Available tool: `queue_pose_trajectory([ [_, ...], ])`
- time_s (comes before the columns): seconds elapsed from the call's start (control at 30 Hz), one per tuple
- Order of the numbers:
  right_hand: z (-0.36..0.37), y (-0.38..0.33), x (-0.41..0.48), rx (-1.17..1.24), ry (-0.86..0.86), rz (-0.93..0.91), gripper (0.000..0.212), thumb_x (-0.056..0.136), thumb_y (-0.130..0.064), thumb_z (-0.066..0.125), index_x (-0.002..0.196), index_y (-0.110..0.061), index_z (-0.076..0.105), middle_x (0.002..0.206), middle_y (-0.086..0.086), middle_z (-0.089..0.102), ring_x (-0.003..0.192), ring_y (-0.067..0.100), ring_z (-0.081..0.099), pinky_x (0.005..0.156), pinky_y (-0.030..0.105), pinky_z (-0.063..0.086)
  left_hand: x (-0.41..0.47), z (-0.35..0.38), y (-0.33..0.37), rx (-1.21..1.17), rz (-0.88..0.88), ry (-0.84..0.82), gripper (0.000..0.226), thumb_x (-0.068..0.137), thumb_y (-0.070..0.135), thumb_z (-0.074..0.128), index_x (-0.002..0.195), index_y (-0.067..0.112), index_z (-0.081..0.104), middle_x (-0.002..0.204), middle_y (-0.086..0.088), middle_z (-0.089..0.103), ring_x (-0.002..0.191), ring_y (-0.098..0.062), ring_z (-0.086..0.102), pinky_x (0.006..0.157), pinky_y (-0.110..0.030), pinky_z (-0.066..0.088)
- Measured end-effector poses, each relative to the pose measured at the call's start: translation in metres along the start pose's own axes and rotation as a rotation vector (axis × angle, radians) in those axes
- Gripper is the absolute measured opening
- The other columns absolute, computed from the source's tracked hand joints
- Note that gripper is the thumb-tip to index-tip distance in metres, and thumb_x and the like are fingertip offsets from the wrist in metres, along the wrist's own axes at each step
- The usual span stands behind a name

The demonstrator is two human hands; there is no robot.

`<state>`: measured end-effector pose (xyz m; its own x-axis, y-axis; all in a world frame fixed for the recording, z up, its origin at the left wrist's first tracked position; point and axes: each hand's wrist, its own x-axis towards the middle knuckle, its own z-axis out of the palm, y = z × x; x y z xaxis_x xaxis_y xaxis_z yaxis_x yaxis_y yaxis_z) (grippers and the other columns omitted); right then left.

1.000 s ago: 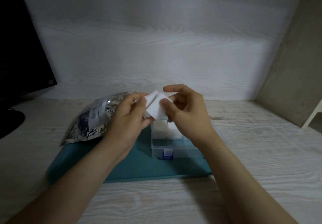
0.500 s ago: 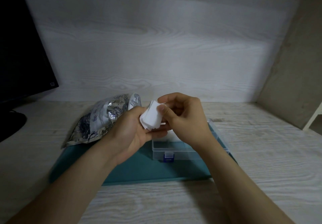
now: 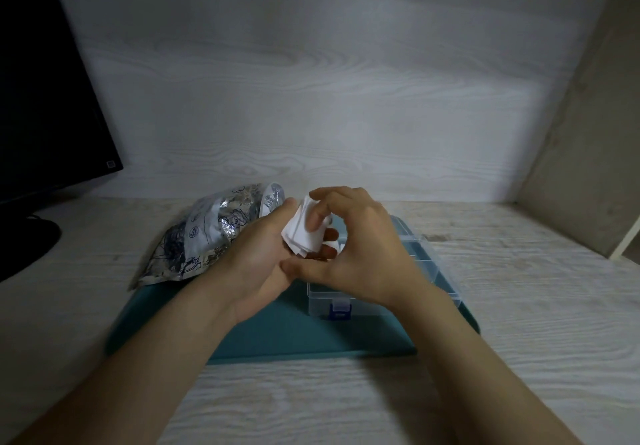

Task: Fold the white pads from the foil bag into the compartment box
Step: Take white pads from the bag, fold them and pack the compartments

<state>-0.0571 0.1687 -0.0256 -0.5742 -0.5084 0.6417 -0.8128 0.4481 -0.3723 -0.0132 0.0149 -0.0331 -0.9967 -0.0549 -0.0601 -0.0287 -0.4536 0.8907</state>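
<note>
Folding is under way: left hand (image 3: 254, 257) and right hand (image 3: 367, 257), close together, both pinch one partly folded soft white square pad (image 3: 300, 238) above the clear plastic compartment box (image 3: 320, 297), crinkled silver foil bag (image 3: 204, 236) at 10 o'clock; placement evidently remains outstanding.
</note>
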Motion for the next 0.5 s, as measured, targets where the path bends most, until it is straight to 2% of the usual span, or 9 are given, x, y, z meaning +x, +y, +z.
queue_pose_trajectory([
  [0.07, -0.0006, 0.0012, 0.0002, 0.053, 0.006, 0.025, 0.044, 0.063, -0.039, 0.095, 0.088, -0.027, 0.061, 0.102, -0.01, 0.07, 0.094, 0.008, 0.064, 0.077, 0.014, 0.047, -0.0002, -0.0003, 0.0008, -0.009, -0.006, -0.011, 0.051, 0.114, 0.04, 0.038, 0.138, 0.001, 0.061, 0.126, -0.029, 0.067, 0.105, -0.036, 0.066, 0.098, -0.045, 0.057],
  [0.13, -0.0024, 0.0037, 0.0009, 0.088, 0.018, 0.025, 0.042, 0.065, -0.034, 0.093, 0.089, -0.026, 0.06, 0.096, -0.01, 0.07, 0.088, 0.007, 0.066, 0.071, 0.015, 0.048, -0.0012, 0.0006, 0.002, -0.004, -0.011, -0.035, 0.049, 0.113, 0.036, 0.039, 0.14, 0.001, 0.06, 0.118, -0.022, 0.067, 0.092, -0.029, 0.067, 0.083, -0.038, 0.061],
  [0.2, -0.0044, 0.0042, 0.0009, 0.101, 0.008, 0.002, 0.043, 0.065, -0.035, 0.092, 0.093, -0.025, 0.059, 0.101, -0.01, 0.071, 0.092, 0.008, 0.067, 0.074, 0.022, 0.052, -0.0028, 0.0006, 0.0033, -0.013, -0.011, -0.06, 0.047, 0.112, 0.033, 0.042, 0.141, 0.002, 0.06, 0.121, -0.021, 0.066, 0.097, -0.03, 0.067, 0.088, -0.041, 0.06],
  [0.3, -0.0069, 0.0008, 0.0002, 0.135, -0.022, 0.042, 0.042, 0.067, -0.028, 0.093, 0.093, -0.022, 0.06, 0.094, -0.009, 0.07, 0.082, 0.003, 0.065, 0.064, 0.01, 0.046, -0.0046, 0.001, 0.0044, -0.027, -0.018, -0.103, 0.047, 0.111, 0.031, 0.041, 0.142, 0.0, 0.058, 0.133, -0.025, 0.066, 0.114, -0.034, 0.067, 0.102, -0.048, 0.055],
  [0.43, -0.0086, 0.0002, -0.0002, 0.181, -0.018, 0.011, 0.042, 0.066, -0.022, 0.092, 0.091, -0.02, 0.058, 0.106, -0.011, 0.073, 0.091, 0.006, 0.068, 0.07, 0.013, 0.051, -0.0041, -0.0004, 0.003, -0.036, -0.043, -0.166, 0.05, 0.112, 0.034, 0.038, 0.147, 0.003, 0.055, 0.147, -0.025, 0.058, 0.127, -0.037, 0.064, 0.115, -0.052, 0.046],
  [0.5, -0.0086, 0.0013, -0.0004, 0.158, -0.036, 0.035, 0.039, 0.069, -0.024, 0.092, 0.086, -0.022, 0.058, 0.093, -0.011, 0.071, 0.084, 0.001, 0.067, 0.066, 0.009, 0.047, -0.003, -0.0013, 0.0017, -0.006, -0.036, -0.18, 0.053, 0.113, 0.041, 0.036, 0.146, 0.005, 0.056, 0.148, -0.027, 0.057, 0.135, -0.041, 0.059, 0.115, -0.055, 0.046],
])
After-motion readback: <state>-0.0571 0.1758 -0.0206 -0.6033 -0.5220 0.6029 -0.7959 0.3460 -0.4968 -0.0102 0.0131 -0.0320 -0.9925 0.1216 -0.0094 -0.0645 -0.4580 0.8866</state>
